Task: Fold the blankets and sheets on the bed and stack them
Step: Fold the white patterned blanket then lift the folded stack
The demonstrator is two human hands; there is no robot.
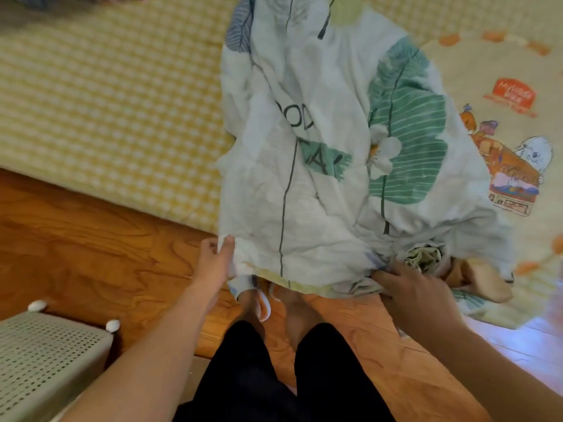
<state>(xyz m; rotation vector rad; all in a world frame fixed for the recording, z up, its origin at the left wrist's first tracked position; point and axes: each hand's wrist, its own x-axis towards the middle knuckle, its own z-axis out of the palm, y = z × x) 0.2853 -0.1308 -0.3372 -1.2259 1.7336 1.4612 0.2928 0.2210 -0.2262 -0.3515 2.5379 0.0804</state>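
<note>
I see the bed (115, 95), covered in a yellow checked mattress pad, with a cream cartoon-print blanket (511, 117) spread on its right part. Across the bed edge lies a crumpled white sheet (320, 166) with green leaf prints and grey lettering, its near hem hanging over the wooden floor (91, 254). My left hand (216, 257) pinches the sheet's near left corner between thumb and curled fingers. My right hand (414, 290) rests on the bunched near right end, fingers bent over the folds; I cannot tell whether they clamp the cloth. A perforated cream basket (45, 357) stands at lower left.
</note>
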